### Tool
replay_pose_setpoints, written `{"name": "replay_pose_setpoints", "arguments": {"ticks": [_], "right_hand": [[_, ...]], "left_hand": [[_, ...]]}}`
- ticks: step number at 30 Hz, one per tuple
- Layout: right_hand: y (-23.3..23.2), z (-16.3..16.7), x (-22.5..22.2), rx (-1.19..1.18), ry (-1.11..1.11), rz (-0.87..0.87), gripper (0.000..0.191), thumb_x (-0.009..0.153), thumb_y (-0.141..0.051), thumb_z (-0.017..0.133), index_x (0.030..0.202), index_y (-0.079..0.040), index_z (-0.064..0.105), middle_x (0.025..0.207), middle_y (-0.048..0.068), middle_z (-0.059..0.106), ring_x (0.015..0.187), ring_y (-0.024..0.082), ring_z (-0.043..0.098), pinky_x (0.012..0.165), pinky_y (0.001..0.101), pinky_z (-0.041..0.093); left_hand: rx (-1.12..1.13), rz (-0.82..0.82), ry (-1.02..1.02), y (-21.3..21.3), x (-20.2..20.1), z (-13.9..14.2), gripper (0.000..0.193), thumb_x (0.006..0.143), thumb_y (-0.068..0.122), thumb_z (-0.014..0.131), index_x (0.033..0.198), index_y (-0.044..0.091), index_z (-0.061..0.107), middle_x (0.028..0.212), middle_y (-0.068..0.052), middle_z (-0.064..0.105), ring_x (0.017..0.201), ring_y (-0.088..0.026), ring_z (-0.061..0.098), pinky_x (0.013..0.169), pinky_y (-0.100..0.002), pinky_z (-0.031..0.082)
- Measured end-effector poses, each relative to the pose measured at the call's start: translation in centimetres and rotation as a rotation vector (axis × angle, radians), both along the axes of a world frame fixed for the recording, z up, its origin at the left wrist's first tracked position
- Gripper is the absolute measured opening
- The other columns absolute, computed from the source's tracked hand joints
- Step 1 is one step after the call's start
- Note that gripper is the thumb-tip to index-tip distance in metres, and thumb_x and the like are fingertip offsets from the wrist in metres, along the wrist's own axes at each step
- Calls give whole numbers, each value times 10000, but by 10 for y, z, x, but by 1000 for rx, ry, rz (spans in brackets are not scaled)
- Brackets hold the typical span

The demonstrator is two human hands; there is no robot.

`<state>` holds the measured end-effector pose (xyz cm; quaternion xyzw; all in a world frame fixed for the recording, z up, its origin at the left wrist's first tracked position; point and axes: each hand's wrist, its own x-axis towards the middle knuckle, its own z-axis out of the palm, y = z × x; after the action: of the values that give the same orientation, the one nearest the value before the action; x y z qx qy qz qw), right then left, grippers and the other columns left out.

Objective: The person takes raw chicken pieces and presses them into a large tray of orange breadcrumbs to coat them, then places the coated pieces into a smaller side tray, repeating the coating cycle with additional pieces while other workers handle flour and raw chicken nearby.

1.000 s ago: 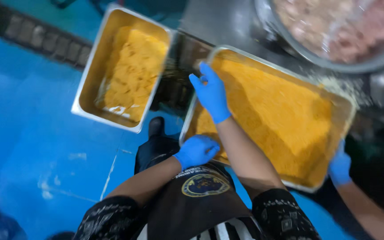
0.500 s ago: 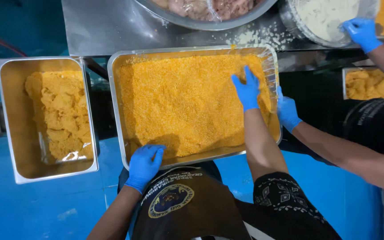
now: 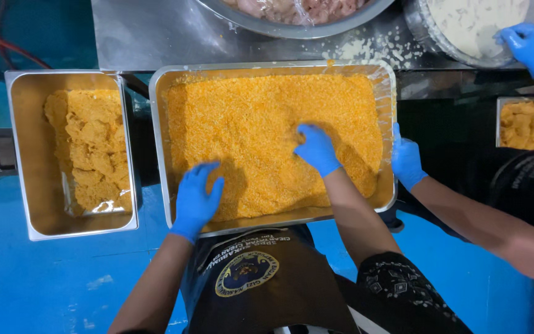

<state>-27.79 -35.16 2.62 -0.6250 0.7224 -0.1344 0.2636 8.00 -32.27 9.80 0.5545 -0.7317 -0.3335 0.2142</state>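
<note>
A wide steel tray [image 3: 161, 130] in front of me is filled with orange breadcrumbs [image 3: 261, 124]. My left hand [image 3: 196, 199], in a blue glove, lies flat with fingers spread on the crumbs near the tray's front left corner. My right hand [image 3: 316, 148], also gloved in blue, presses fingers-down into the crumbs at the tray's middle right; whether it holds anything under the crumbs is hidden.
A smaller steel pan [image 3: 29, 185] at the left holds breaded pieces [image 3: 94, 148]. A co-worker's gloved hand [image 3: 406, 162] grips the tray's right rim; their other hand [image 3: 531, 46] reaches into a bowl of white batter [image 3: 465, 25]. A bowl of raw meat [image 3: 292, 12] sits behind. Blue floor below.
My left hand moved from the tray's front rim onto the crumbs. My right hand came down from the far right side to the middle of the crumbs. The view steadied over the tray.
</note>
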Motion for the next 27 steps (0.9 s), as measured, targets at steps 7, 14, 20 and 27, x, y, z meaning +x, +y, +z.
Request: {"name": "replay_pose_setpoints", "arguments": {"ticks": [7, 14, 20, 27], "right_hand": [[-40, 2, 43, -144, -331, -212, 838, 803, -279, 892, 1492, -24, 489, 1446, 250, 550, 1337, 354, 539, 1081, 427, 455], [-50, -7, 44, 92, -1164, -589, 555, 826, -107, 819, 1338, 16, 643, 1261, 95, 709, 1131, 186, 682, 992, 330, 538], [-14, 46, 48, -20, -820, -218, 447, 861, -149, 820, 1276, -43, 695, 1245, 86, 681, 1106, 193, 642, 968, 357, 560], [43, 10, 28, -103, 23, 69, 686, 698, -225, 911, 1304, -33, 654, 1335, 231, 602, 1206, 400, 591, 934, 454, 536]], "left_hand": [[-79, 64, -170, -66, -42, -30, 809, 881, 331, 746, 1567, 97, 387, 1629, -264, 285, 1468, -504, 301, 1113, -642, 284], [11, -82, -206, -64, -41, -36, 848, 886, 371, 727, 1602, 156, 327, 1660, -229, 233, 1526, -461, 224, 1197, -606, 191], [-21, -61, -41, -30, -6, -15, 724, 936, 309, 697, 1575, 124, 413, 1666, -245, 267, 1537, -444, 252, 1223, -555, 232], [-2, -21, -31, 31, 8, 6, 530, 904, 257, 703, 1404, 123, 590, 1585, -227, 422, 1453, -410, 412, 1155, -520, 344]]}}
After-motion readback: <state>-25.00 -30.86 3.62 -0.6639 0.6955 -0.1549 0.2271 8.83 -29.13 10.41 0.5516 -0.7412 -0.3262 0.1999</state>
